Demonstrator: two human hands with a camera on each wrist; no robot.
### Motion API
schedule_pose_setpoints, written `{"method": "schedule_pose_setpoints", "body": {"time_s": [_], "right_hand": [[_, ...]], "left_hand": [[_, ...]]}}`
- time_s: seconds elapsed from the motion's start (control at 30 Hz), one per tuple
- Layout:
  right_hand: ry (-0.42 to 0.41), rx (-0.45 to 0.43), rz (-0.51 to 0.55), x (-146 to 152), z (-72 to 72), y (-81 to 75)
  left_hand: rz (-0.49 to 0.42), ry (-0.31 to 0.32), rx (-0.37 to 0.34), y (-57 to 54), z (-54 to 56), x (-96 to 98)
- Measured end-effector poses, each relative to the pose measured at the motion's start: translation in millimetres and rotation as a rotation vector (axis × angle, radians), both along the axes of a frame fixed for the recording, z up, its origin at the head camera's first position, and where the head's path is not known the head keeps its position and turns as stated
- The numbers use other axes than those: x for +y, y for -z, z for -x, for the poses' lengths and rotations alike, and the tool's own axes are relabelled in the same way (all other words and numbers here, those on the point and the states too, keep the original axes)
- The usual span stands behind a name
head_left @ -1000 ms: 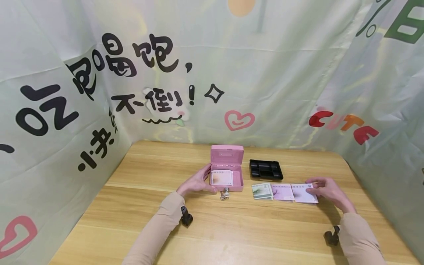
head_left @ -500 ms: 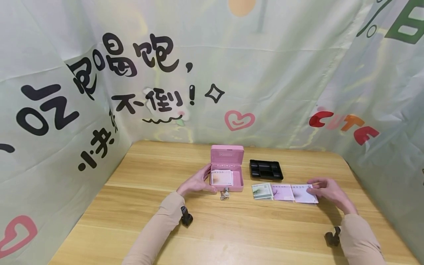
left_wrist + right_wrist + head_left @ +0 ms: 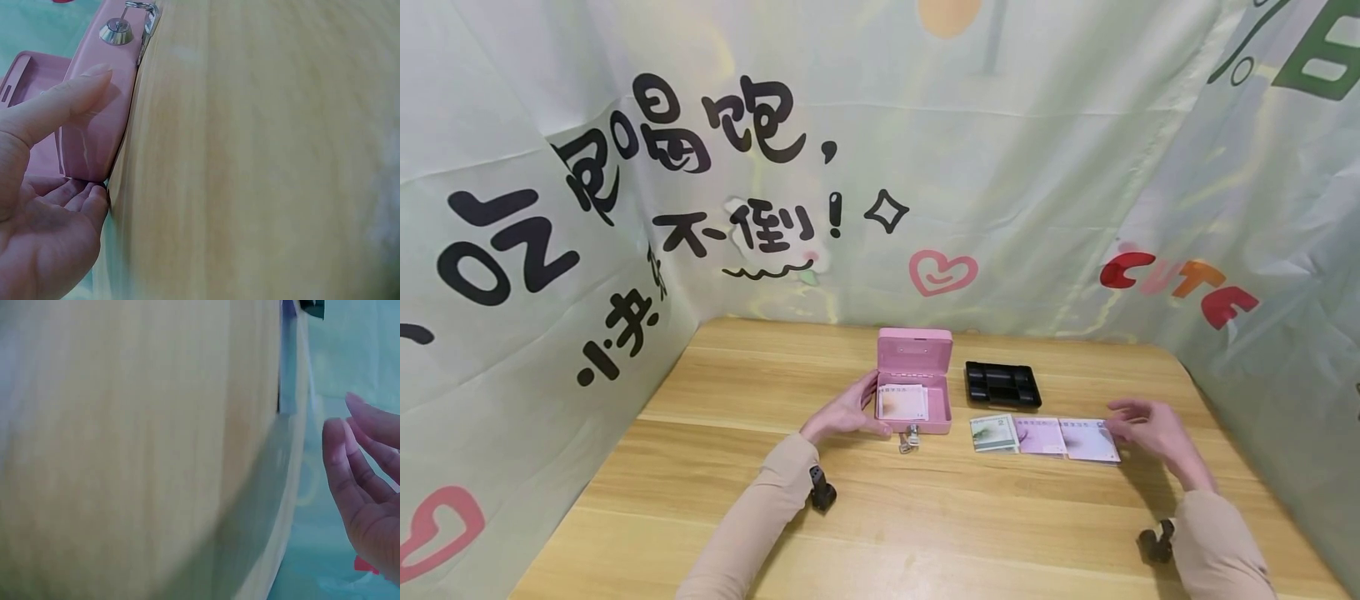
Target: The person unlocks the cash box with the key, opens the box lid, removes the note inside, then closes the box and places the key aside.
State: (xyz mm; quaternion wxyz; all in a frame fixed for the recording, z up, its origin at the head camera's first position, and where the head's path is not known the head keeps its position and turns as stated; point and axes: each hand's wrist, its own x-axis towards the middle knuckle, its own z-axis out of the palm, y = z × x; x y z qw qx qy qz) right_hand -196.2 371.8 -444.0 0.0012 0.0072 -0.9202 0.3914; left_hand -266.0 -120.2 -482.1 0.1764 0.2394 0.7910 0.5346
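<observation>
Since the frame half a second earlier, the right hand (image 3: 1150, 429) has shifted a little to the right, so its thumb no longer lies across the bluish notes (image 3: 1084, 438). It is now beside their right end, and the right wrist view shows it apart from the stack, its fingers loosely bent and the fingertips close together in a narrow shape. The bluish notes lie flat on the table (image 3: 940, 517), at the right end of a row, with the purple notes (image 3: 1040, 437) in the middle and the green notes (image 3: 992, 434) on the left.

The left hand (image 3: 850, 410) has stayed at the near left corner of the pink box (image 3: 936, 427). It grips that corner, the thumb laid along the near wall and the fingers bent against the left end. The lid (image 3: 914, 353) stands raised on the far side, and more notes (image 3: 902, 402) lie inside, toward the left. Keys (image 3: 905, 443) hang at the lock (image 3: 913, 433) on the near wall.

Right of the box, on the far side of the row, sits a black tray (image 3: 1002, 392) with compartments. Behind the table hangs a pale printed curtain (image 3: 1060, 167).
</observation>
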Motion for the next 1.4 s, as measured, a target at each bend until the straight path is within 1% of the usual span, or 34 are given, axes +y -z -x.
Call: {"method": "schedule_pose_setpoints", "body": {"time_s": [0.07, 0.17, 0.27, 0.4, 0.6, 0.77, 0.97, 1.3, 1.4], "right_hand": [[0.005, 0.051, -0.016, -3.6, -0.5, -1.2], [0.001, 0.123, -0.012, -11.3, -0.6, -2.9], [-0.018, 0.159, 0.016, -21.7, 0.4, -4.1], [-0.051, 0.155, 0.064, -38.2, 2.6, -5.0], [-0.08, 0.169, 0.074, -62.9, 6.8, -4.6], [-0.111, 0.144, 0.112, -83.2, 8.5, -8.3], [-0.149, 0.13, 0.13, -106.8, 11.5, -11.1], [-0.237, 0.149, 0.184, -146.6, 16.7, -18.8], [-0.253, 0.149, 0.196, -159.6, 19.8, -20.5]], "left_hand": [[0.001, -0.001, 0.001, -0.2, 0.1, 0.5], [-0.005, 0.001, -0.001, -0.5, 0.0, 0.8], [-0.007, 0.004, -0.003, -0.8, 0.2, 1.0], [-0.007, 0.005, 0.0, -0.9, 0.8, 0.9], [-0.02, 0.018, 0.007, 0.2, 1.8, 0.9], [-0.02, 0.017, 0.002, 0.8, 2.2, 1.1], [0.006, 0.008, 0.019, -0.6, 0.7, 1.8], [-0.029, 0.027, 0.004, 0.8, 1.1, 0.1], [-0.023, 0.018, -0.01, 1.3, 1.4, 0.3]]}}
